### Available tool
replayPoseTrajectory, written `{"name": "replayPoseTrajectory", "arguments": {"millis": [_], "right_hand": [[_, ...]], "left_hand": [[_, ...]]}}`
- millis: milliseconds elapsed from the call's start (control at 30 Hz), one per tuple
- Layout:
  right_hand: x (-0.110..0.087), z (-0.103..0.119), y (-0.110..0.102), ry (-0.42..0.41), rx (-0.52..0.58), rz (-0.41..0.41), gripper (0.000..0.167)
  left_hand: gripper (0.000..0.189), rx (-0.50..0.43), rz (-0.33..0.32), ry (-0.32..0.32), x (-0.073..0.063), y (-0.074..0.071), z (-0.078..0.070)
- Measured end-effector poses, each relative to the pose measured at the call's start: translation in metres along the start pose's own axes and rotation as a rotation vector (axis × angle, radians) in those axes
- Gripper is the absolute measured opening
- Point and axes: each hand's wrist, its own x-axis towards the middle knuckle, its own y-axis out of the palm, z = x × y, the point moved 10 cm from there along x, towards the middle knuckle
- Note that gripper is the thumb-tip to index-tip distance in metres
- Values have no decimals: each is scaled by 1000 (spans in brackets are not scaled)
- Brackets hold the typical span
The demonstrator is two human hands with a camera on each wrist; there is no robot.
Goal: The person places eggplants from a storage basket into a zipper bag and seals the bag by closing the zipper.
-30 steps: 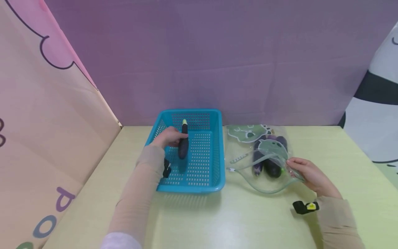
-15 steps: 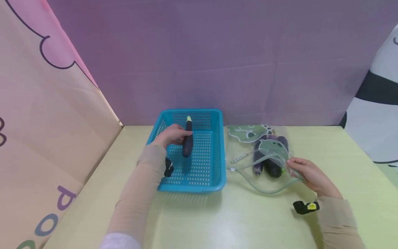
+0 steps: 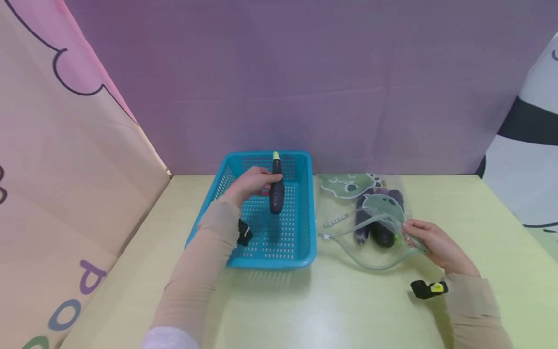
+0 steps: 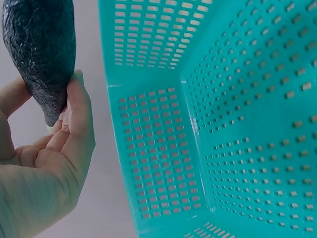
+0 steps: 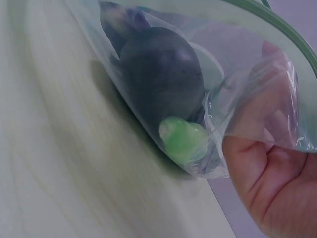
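Note:
My left hand [image 3: 255,182] pinches a dark eggplant [image 3: 276,196] with a pale green tip, above the blue perforated basket [image 3: 311,218]. In the left wrist view, thumb and fingers grip the eggplant [image 4: 42,49] near its narrow end, with the basket wall [image 4: 156,153] alongside. To the right of the basket lies a clear zip bag [image 3: 331,203] printed with green cartoon shapes, its mouth held apart. Several eggplants [image 3: 383,235] are inside it. My right hand [image 3: 436,245] grips the bag's edge. The right wrist view shows a round dark eggplant [image 5: 163,74] with a green stem end through the plastic.
Basket and bag stand on a pale yellow table [image 3: 322,305]. A purple cloth wall [image 3: 314,87] rises behind it, and a printed cloth [image 3: 65,169] borders the left side. Black camera mounts sit at both wrists.
The left hand has lifted the eggplant and carried it right and farther back over the basket. My right hand keeps its grip on the bag in the same place.

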Motion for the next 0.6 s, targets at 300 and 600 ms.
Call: {"name": "replayPoseTrajectory", "arguments": {"millis": [300, 600], "right_hand": [[0, 4, 3, -9, -22, -1, 30], [0, 2, 3, -5, -5, 4, 31]], "left_hand": [[44, -58, 36, 51, -3, 12, -14], [42, -102, 65, 94, -12, 27, -29]]}}
